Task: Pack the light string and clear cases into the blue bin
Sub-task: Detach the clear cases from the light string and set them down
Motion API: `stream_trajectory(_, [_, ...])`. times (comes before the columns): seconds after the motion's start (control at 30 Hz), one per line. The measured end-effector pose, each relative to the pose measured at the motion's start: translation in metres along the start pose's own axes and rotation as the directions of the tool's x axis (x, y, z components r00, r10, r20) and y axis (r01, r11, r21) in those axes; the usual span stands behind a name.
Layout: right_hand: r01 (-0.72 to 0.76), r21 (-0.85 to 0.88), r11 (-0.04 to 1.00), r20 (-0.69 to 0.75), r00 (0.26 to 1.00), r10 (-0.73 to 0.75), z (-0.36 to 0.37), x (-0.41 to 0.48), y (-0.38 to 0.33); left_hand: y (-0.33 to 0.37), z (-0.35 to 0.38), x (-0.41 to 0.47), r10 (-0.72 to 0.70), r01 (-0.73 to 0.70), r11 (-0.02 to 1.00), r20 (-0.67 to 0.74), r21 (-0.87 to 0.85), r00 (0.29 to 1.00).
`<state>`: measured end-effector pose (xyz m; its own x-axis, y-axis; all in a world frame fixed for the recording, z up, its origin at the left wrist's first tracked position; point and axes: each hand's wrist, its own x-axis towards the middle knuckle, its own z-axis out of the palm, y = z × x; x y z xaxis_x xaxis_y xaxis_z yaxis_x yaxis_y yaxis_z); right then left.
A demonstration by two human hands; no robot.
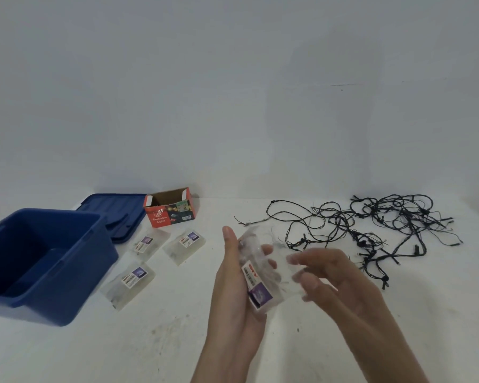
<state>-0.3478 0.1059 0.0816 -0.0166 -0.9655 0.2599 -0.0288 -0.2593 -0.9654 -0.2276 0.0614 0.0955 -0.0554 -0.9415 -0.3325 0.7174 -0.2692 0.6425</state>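
The left hand (230, 286) grasps a clear case (254, 276) over the counter (163, 341). The right hand (335, 277) is blurred just beside it; its grip I cannot tell.

Glossy blue plastic bin (67, 275), cardboard box (169, 210)

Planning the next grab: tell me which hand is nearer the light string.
Right. The right hand is just left of the light string; the left hand, gripping a clear case, is farther left.
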Motion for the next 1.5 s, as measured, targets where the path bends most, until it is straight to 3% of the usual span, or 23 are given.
stream_trajectory(0.1, [0.027, -0.081, 0.996, 0.072, 0.997, -0.021, -0.003, -0.002, 0.001, 0.002, -0.006, 0.004, -0.08, 0.08, 0.997, -0.015, -0.011, 0.997])
stream_trajectory(0.23, [0.073, -0.134, 0.988, -0.03, 0.996, -0.078, 0.001, 0.001, 0.007, 0.001, -0.007, 0.005, -0.123, 0.123, 0.991, 0.002, -0.045, 0.992])
stream_trajectory(0.4, [0.106, -0.164, 0.981, -0.201, 0.97, -0.138, 0.009, 0.004, 0.01, -0.005, -0.004, 0.002, -0.088, 0.088, 0.995, -0.002, 0.047, 0.996])
stream_trajectory(0.57, [0.079, 0.011, 0.997, -0.262, 0.962, -0.073, 0.008, 0.004, 0.017, -0.004, 0.0, 0.0, -0.017, 0.016, 0.995, 0.005, 0.094, 1.0])
stream_trajectory(0.63, [0.126, -0.052, 0.991, -0.29, 0.947, -0.135, 0.009, 0.003, 0.017, -0.005, 0.002, -0.001, 0.016, -0.018, 0.995, 0.018, 0.095, 1.0])
stream_trajectory(0.7, [0.219, -0.259, 0.941, -0.267, 0.92, -0.288, 0.009, 0.002, 0.018, -0.005, 0.003, -0.002, 0.053, -0.055, 0.992, 0.025, 0.114, 0.998])
stream_trajectory(0.8, [0.322, -0.581, 0.748, -0.184, 0.843, -0.506, 0.009, 0.003, 0.02, -0.005, 0.002, -0.003, 0.081, -0.086, 0.987, 0.044, 0.133, 0.996])
stream_trajectory(0.9, [0.351, -0.716, 0.604, -0.117, 0.792, -0.6, 0.01, 0.004, 0.022, -0.006, 0.0, -0.002, 0.099, -0.105, 0.977, 0.044, 0.186, 0.994])
stream_trajectory(1.0, [0.37, -0.755, 0.541, -0.056, 0.786, -0.616, 0.007, 0.004, 0.024, -0.007, 0.0, -0.002, 0.135, -0.138, 0.965, 0.029, 0.222, 0.99])
stream_trajectory(1.3, [0.339, -0.764, 0.549, -0.03, 0.831, -0.555, -0.003, 0.005, 0.03, -0.007, 0.002, -0.008, 0.174, -0.183, 0.949, 0.055, 0.258, 0.983])
stream_trajectory(1.5, [0.377, -0.76, 0.529, -0.044, 0.782, -0.622, -0.005, 0.004, 0.031, -0.005, 0.003, -0.007, 0.148, -0.15, 0.952, 0.028, 0.265, 0.989])
